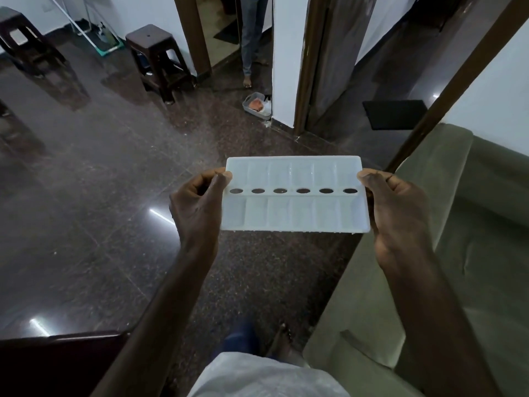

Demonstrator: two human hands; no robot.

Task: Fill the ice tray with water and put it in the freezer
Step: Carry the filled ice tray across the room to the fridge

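Observation:
A white plastic ice tray (294,213) hangs level in front of me over the dark floor, with two rows of compartments and a line of oval holes down its middle. My left hand (197,204) grips its left end, thumb on the top rim. My right hand (398,207) grips the right end the same way. Small drops hang along the tray's near edge; I cannot tell how much water is in the compartments. No freezer is in view.
A green sofa (446,253) stands close on my right. Two dark stools (157,55) stand at the back left. Ahead are doorways with brown frames (303,81), a person's legs (252,41), a small grey basket (254,106) on the floor and a black mat (395,113).

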